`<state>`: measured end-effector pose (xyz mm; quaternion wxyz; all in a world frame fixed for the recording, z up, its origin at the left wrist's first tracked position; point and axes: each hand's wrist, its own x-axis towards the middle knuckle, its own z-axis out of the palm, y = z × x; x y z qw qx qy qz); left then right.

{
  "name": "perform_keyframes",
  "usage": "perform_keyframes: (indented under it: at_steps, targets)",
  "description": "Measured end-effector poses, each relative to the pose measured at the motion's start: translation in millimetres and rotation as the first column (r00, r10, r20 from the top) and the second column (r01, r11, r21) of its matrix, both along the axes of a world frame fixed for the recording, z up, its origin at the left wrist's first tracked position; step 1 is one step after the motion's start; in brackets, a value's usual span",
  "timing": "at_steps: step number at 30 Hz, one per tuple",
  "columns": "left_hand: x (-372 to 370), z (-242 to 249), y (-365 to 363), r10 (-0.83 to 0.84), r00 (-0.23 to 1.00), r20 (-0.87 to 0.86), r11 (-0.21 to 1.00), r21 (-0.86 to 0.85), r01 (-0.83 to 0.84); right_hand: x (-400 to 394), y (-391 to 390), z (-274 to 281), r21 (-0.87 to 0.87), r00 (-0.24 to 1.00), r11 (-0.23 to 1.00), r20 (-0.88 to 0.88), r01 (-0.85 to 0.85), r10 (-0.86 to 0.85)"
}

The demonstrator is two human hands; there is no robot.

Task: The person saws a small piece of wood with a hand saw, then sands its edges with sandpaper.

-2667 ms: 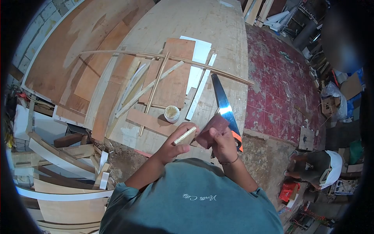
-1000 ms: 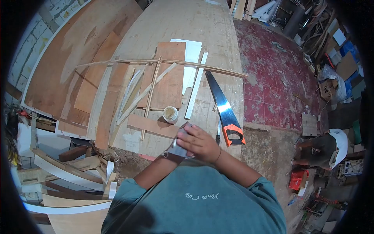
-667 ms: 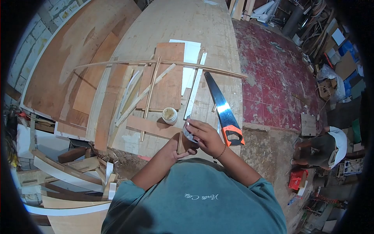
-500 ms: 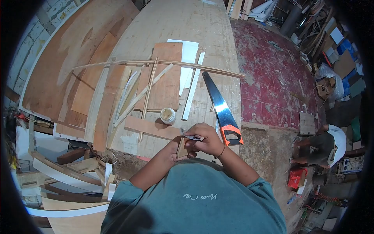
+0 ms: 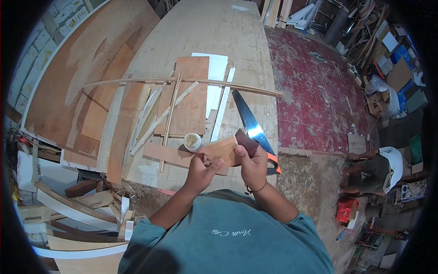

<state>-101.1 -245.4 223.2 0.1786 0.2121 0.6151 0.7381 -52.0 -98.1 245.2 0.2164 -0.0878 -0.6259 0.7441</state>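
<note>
wood piece (image 5: pixel 222 150) sits gripped in the left hand (image 5: pixel 200 166); right hand (image 5: pixel 252 163) pinches sandpaper (image 5: pixel 247 139). rub flat, hold the wood firm.

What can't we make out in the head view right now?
- Saw handle: mostly hidden behind the right hand.
- Wood piece: its lower edge is covered by the left hand and its fingers.
- Sandpaper: grit side and how far it folds hidden by the right hand.
- Small jar: contents too small to tell.
- Person at right: what they work on is blurred by the lens edge.
</note>
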Motion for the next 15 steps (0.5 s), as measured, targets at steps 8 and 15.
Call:
perform_keyframes:
  at_steps: [8, 15]
  targets:
    - [10, 4, 3, 0.222, 0.965, 0.14, 0.951, 0.189, -0.246, 3, -1, -20, 0.094, 0.997, 0.995, 0.07, 0.016, -0.023]
    - [3, 13, -9, 0.13, 0.986, 0.105, 0.991, 0.016, -0.133, 14, 2, -13, 0.735, 0.944, 0.666, -0.297, 0.129, 0.144]
